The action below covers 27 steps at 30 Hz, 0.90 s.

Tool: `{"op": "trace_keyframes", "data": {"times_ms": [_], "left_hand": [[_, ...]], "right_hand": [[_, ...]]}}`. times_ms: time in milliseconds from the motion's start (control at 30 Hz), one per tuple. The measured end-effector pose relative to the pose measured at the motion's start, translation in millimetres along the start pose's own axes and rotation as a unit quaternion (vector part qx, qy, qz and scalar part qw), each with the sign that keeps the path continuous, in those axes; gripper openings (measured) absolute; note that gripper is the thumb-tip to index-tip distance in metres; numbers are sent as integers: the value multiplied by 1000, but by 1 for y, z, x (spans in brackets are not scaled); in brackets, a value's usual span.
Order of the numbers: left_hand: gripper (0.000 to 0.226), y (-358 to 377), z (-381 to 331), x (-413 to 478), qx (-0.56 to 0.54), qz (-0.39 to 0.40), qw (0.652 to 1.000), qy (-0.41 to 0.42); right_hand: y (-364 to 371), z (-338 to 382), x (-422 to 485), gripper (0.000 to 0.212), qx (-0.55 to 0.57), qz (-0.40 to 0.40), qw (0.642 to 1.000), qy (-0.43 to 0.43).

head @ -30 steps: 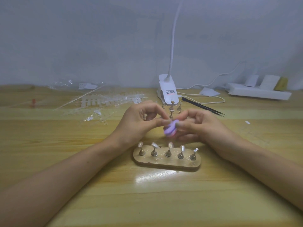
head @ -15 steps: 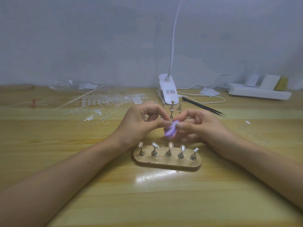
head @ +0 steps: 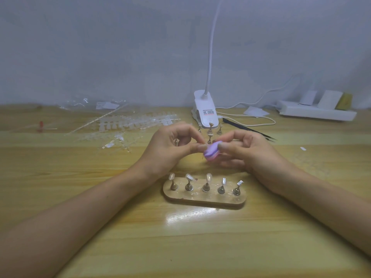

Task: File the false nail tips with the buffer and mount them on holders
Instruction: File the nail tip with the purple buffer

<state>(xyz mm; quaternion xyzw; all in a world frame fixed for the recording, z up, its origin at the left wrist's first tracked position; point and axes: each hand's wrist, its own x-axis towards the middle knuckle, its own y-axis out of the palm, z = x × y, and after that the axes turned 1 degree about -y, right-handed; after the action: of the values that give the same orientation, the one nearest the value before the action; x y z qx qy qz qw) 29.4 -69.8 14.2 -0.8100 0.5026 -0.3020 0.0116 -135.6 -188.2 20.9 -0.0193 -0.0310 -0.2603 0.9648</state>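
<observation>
My right hand (head: 243,151) grips a small purple buffer block (head: 211,152) above the table's middle. My left hand (head: 170,147) pinches something tiny between thumb and forefinger right against the buffer; it looks like a nail tip, mostly hidden by my fingertips. In front of both hands lies a wooden holder base (head: 202,199) with several metal holders standing in a row, each topped with a clear nail tip (head: 208,177). Loose metal holders (head: 209,130) stand behind my hands.
Clear strips of nail tips (head: 136,123) and plastic bags lie at the back left. A white clip lamp (head: 204,111) stands at the back middle, its cable trailing right. Black tweezers (head: 249,129) lie beside it. A white power strip (head: 315,112) sits at the back right.
The buffer in my right hand has shifted slightly against what my left fingertips hold. Both hands stay in the same place above the holder base.
</observation>
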Motion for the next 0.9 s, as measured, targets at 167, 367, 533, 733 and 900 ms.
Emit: {"op": "trace_keyframes", "data": {"times_ms": [167,367,533,733,900], "left_hand": [[17,1,-1,0,0,4,1000,-3],[8,0,-4,-2,11,28,1000,5],[9,0,-1,-2,-6,17,1000,-14],[8,-1,1,0,-26,10,999,-36],[9,-1,1,-1,-9,9,1000,-20]], "right_hand": [[0,-1,0,18,-4,21,1000,-1],[-8,2,3,30,46,11,999,25],[-8,1,3,25,40,11,999,11],[-7,-1,1,20,13,39,999,11],[-4,0,-1,22,5,18,1000,2]]}}
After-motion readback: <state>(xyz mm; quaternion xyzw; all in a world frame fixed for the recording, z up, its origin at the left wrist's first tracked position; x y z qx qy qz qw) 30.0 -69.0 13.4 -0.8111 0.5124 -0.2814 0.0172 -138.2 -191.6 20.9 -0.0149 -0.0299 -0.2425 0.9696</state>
